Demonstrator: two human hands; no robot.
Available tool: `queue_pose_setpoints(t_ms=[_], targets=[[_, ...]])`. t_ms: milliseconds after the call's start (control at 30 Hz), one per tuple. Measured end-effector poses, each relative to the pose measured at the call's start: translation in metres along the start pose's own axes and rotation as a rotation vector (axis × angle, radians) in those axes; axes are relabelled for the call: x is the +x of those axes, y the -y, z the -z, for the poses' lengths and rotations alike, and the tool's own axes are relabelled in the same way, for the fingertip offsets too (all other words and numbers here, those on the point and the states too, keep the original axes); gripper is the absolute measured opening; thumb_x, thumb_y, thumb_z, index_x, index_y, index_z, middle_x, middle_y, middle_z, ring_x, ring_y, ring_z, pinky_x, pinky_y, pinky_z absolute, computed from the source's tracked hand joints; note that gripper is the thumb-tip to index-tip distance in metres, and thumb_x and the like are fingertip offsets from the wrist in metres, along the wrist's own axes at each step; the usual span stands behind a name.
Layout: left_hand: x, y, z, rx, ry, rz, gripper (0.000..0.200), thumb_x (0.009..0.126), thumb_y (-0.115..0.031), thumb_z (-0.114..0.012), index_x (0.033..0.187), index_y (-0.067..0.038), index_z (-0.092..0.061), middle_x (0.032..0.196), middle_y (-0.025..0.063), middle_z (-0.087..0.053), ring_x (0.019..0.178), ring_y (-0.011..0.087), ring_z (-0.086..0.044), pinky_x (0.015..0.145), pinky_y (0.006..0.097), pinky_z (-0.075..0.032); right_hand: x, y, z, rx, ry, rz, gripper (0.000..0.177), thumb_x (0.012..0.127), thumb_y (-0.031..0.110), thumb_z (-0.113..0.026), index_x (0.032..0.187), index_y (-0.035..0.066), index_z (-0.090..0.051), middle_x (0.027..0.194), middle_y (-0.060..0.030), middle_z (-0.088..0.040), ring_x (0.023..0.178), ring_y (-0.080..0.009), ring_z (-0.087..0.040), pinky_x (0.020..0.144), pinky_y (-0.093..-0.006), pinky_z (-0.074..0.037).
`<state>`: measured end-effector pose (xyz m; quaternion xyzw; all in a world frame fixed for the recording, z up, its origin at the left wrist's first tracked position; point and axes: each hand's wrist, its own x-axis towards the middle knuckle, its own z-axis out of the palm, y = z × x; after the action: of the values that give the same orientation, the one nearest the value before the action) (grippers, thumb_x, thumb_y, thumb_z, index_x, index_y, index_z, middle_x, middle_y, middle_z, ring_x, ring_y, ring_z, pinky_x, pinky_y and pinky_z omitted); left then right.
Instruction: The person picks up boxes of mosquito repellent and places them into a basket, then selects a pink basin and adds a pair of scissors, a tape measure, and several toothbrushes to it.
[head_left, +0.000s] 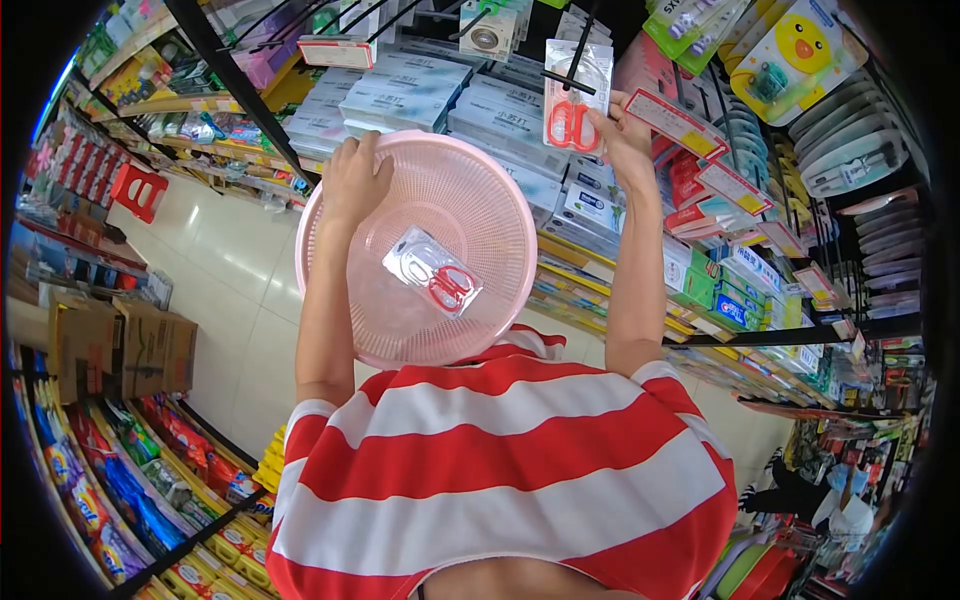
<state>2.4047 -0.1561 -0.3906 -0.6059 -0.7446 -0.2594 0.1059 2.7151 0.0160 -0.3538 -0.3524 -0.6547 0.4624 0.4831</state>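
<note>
Head view: a round pink basket (480, 200) fills the centre of the frame. It is thin plastic with a fine mesh of small holes and a smooth rolled rim, and its hollow side faces the camera. The left hand (355, 180) is clamped on the rim at the basket's upper left, with the fingers curled over the edge.

Inside the basket, a little below its middle, lies a boxed scissors pack (435, 272). It is a clear blister on white card, tilted, with red handles showing at its lower right end. Any print on it is too small to read.

In the upper centre of the frame, the right hand (622, 135) is closed on the right edge of a second scissors pack (575, 95), pinching it between thumb and fingers. This pack stands upright with its red handles at the bottom, and a black display hook (572, 82) crosses its upper half.

Behind both hands are stacked pale blue boxes (405, 95) bearing Chinese characters that I cannot make out. Red and yellow price tags (680, 122) run along the shelf edges to the right, their figures illegible. A yellow card with a cartoon duck (800, 50) hangs at the upper right.

A red and white striped shirt (500, 460) covers the bottom of the frame.
</note>
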Motion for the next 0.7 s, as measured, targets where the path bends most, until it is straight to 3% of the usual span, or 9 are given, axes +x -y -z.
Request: queue_pose_setpoints(t_ms=[33,133,533,700], targets=[[0.0,-0.001,0.0,0.0,0.007,0.005,0.038,0.079,-0.025,-0.061,0.113,-0.008,-0.053,0.09,0.0193,-0.058,0.085,0.0396,-0.056,0.074,0.0474,-0.043,0.0,-0.004,0.001,-0.005,-0.016,0.034,0.021,0.084,0.007,-0.06,0.104,-0.002,-0.062,0.093,-0.0051,-0.064,0.078,-0.0082,-0.057,0.068,-0.0243,-0.045],[0.0,-0.001,-0.003,-0.02,-0.003,-0.001,0.038,0.079,-0.024,-0.061,0.113,-0.008,-0.053,0.09,0.0193,-0.058,0.086,0.0397,-0.055,0.074,0.0474,-0.043,-0.004,0.012,-0.003,-0.055,0.02,-0.059,0.026,0.085,-0.003,-0.056,0.11,-0.003,-0.049,0.099,-0.0109,-0.063,0.084,-0.0113,-0.06,0.071,-0.0232,-0.048],[0.003,-0.002,-0.008,-0.021,-0.005,-0.008,0.037,0.08,-0.024,-0.06,0.112,-0.006,-0.054,0.09,0.0192,-0.058,0.087,0.0389,-0.055,0.076,0.0459,-0.044,-0.031,0.035,0.0,0.15,0.23,-0.049,0.03,0.08,-0.003,-0.061,0.108,-0.003,-0.051,0.104,-0.0126,-0.062,0.093,-0.0144,-0.059,0.082,-0.0258,-0.047],[0.004,-0.004,-0.01,-0.021,-0.01,-0.017,0.038,0.08,-0.024,-0.06,0.112,-0.006,-0.054,0.091,0.019,-0.058,0.088,0.0386,-0.056,0.076,0.0456,-0.044,-0.02,0.031,-0.012,0.115,0.138,-0.051,0.037,0.08,-0.004,-0.06,0.115,-0.003,-0.05,0.107,-0.0118,-0.061,0.093,-0.0149,-0.059,0.082,-0.0267,-0.047]])
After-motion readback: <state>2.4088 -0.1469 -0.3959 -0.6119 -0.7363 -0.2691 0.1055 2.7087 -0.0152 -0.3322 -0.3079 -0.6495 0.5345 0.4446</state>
